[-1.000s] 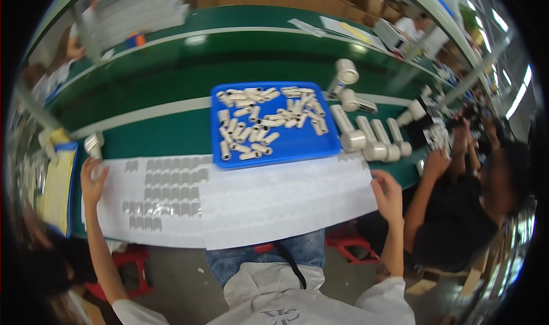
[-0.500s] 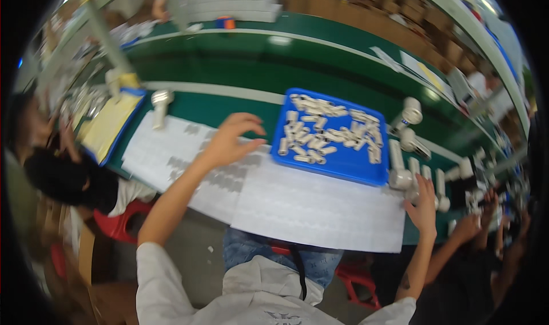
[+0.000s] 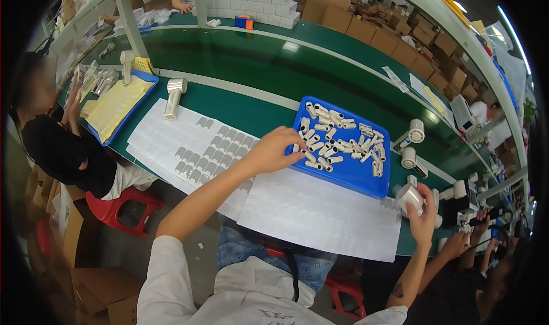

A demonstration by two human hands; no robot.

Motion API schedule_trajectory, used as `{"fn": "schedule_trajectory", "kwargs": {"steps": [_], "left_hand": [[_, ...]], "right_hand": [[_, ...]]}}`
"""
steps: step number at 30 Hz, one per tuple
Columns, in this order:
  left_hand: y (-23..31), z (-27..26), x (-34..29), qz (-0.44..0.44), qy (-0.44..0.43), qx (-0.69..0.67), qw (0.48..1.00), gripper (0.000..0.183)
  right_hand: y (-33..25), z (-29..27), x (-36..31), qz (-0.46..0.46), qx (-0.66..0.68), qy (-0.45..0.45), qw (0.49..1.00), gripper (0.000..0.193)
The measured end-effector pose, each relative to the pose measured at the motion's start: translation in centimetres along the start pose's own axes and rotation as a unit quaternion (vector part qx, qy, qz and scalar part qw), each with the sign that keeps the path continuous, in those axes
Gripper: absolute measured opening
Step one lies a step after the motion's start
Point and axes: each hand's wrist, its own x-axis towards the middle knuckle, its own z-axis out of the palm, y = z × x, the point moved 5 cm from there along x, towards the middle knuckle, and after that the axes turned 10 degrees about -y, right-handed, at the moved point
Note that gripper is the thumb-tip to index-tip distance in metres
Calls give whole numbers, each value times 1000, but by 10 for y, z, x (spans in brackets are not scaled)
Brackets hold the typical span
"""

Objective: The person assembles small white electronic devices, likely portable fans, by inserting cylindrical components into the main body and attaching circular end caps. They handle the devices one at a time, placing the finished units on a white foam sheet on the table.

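Observation:
A blue tray (image 3: pixel 343 179) holds several small white plastic parts (image 3: pixel 329 150) with dark ends. My left hand (image 3: pixel 277 151) is at the tray's left edge. Its thumb and index finger are curled together around one small white part (image 3: pixel 295 148). At the right end of the table, my right hand (image 3: pixel 422 213) grips a white handheld fan (image 3: pixel 409 199) with a rounded head, slightly blurred. Its handle is mostly hidden. Under my left forearm lies a white sheet with grey stickers (image 3: pixel 209 156), next to a plain white sheet (image 3: pixel 320 213) below the tray.
Another white handheld fan (image 3: pixel 174 99) lies at the left, and more fans (image 3: pixel 416 131) lie right of the tray. A second blue tray (image 3: pixel 151 82) with yellow sheets stands beside a person (image 3: pixel 57 159) on the left. Other people's hands (image 3: pixel 457 242) work at the right.
My left hand has moved right, from above the sticker sheet to the tray's edge, and its fingers have closed. My right hand has lifted a fan from the group at the right.

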Motion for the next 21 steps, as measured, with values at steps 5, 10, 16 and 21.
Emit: {"fn": "schedule_trajectory", "kwargs": {"steps": [5, 10, 16, 21], "left_hand": [[-4, 53, 44, 33, -81, 73, 993, 21], [-11, 99, 77, 44, -188, 81, 978, 21], [-12, 91, 83, 42, -193, 112, 974, 23], [3, 84, 82, 31, -137, 98, 985, 27]], "right_hand": [[-97, 53, 3, -36, -56, -129, 989, 40], [-118, 177, 16, -111, -178, -231, 950, 44], [-114, 231, 37, -133, -186, -165, 959, 52], [-106, 201, 18, -135, -168, -85, 973, 63]]}}
